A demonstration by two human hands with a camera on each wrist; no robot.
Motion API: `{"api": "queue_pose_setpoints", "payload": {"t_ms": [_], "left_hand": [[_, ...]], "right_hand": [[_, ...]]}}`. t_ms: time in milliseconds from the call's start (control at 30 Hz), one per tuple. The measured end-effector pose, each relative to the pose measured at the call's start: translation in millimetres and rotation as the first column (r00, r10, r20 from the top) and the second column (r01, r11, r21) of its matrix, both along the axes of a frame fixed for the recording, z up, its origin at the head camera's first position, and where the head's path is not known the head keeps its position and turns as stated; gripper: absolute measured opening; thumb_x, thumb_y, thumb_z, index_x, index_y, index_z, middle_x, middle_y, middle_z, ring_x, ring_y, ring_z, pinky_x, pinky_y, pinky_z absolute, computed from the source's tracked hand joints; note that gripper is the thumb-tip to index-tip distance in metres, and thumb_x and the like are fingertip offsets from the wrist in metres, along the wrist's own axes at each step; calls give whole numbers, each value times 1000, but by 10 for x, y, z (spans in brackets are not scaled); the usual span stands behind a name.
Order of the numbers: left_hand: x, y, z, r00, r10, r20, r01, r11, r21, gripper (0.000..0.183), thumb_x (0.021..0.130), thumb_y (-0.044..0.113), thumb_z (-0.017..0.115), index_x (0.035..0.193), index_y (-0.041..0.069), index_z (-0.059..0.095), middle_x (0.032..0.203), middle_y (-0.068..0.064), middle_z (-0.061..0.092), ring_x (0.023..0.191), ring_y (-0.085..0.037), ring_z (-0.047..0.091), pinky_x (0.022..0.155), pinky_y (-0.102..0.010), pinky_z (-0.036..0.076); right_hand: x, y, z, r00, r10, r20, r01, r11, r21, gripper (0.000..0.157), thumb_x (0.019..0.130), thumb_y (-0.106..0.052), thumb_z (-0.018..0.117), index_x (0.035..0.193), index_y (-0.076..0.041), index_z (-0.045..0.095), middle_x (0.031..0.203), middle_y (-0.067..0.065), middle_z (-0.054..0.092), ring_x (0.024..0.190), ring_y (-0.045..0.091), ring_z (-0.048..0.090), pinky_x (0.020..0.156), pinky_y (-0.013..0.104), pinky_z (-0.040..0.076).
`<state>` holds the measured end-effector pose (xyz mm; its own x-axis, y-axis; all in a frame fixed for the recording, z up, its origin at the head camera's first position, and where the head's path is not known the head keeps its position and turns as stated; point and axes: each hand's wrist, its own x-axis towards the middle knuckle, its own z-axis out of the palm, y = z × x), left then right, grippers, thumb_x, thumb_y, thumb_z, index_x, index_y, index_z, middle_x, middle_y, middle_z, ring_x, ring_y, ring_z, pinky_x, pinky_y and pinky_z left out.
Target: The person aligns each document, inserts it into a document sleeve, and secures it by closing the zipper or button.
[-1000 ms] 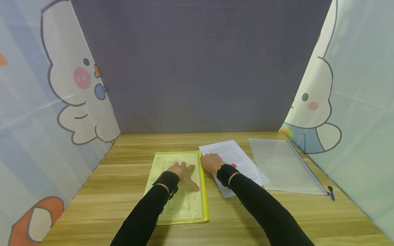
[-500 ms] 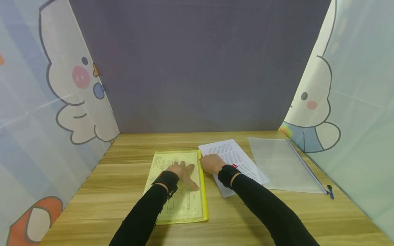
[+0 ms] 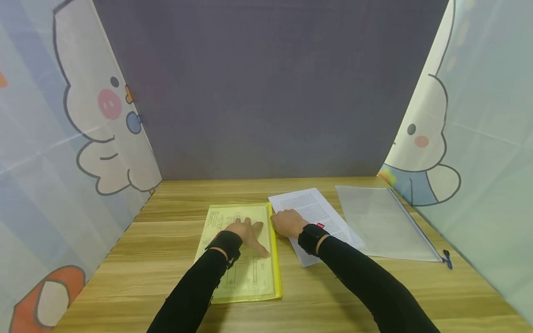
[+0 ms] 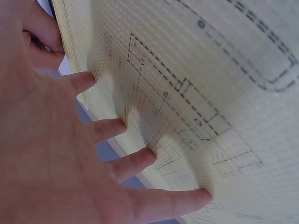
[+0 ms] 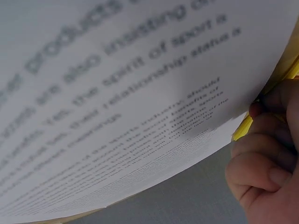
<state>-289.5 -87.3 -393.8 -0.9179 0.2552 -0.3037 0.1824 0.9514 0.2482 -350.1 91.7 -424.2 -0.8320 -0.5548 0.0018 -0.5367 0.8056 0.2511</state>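
A yellow mesh zip document bag (image 3: 245, 282) lies flat in the head view, with a printed drawing showing through it. My left hand (image 3: 248, 236) rests on it with fingers spread. In the left wrist view the straight fingertips (image 4: 201, 196) press the mesh. My right hand (image 3: 288, 222) is at the upper part of the bag's bright yellow zip edge (image 3: 275, 273). In the right wrist view its fingers (image 5: 254, 172) are curled, and thumb and forefinger pinch at the yellow edge; the exact bit between them is hidden. Printed white sheets (image 3: 310, 203) lie under and beside that hand.
A clear white zip bag (image 3: 387, 226) lies to the right, its blue zip pull (image 3: 447, 261) near the table's right edge. The wooden table (image 3: 137, 268) ends at a grey back panel (image 3: 266, 92). Printed curtains (image 3: 491, 138) stand on both sides.
My right wrist and forearm have swung slightly to the right, while the right fingers stay at the zip edge. The left hand and the yellow bag stay in place.
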Motion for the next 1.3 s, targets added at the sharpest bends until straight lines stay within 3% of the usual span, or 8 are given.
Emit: {"api": "queue_pose_setpoints", "payload": {"t_ms": [633, 1300], "left_hand": [[-2, -8, -22, 1000, -8, -15, 8, 1000, -10, 108, 69, 68, 84, 159, 30, 36, 162, -16, 30, 148, -50, 23, 99, -64, 46], [-18, -8, -16, 1000, 0, 7, 0, 1000, 1, 109, 69, 67, 84, 160, 29, 36, 164, -16, 26, 149, -49, 20, 101, -68, 43]], "right_hand": [[112, 51, -4, 999, 54, 3, -54, 998, -17, 23, 102, -20, 56, 82, -13, 61, 68, -1, 52, 59, 17, 50, 59, 39, 51], [186, 88, 2, 995, 90, 33, -90, 996, -12, 22, 103, -23, 56, 84, -15, 60, 71, -1, 54, 62, 16, 51, 62, 38, 51]]}}
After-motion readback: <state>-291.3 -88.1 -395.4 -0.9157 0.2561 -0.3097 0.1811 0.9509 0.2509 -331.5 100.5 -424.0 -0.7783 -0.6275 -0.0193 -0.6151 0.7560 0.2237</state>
